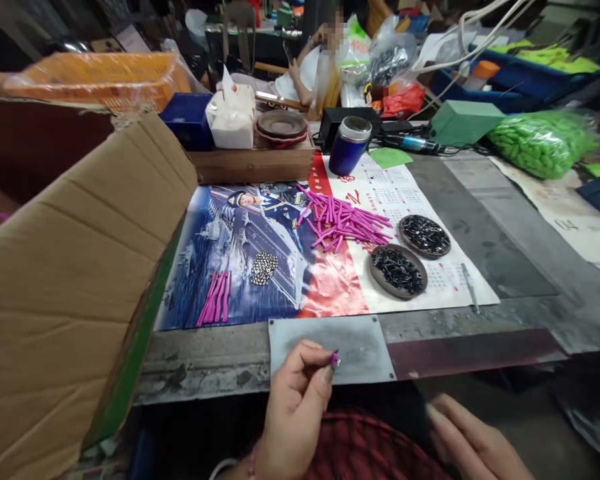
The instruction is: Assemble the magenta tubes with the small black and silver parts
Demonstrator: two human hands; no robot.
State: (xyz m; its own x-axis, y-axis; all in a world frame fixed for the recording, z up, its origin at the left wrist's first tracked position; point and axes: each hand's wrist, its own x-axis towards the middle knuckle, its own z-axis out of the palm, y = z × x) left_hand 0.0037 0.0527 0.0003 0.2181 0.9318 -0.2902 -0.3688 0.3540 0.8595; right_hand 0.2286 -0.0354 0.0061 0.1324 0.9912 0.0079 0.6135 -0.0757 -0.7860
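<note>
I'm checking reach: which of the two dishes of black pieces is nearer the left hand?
The front-left dish; it sits closer to the left hand, while the other dish lies farther back and to the right.

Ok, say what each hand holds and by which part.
The left hand pinches a small magenta piece near its visible tip; the rest is hidden. The right hand is blurred; can't tell.

This looks like a workshop. The smudged counter [200, 360] bears a heap of pink strips [347, 220] and two dishes [403, 295] of small black parts [399, 270]. Another person [309, 72] is behind it.
</note>
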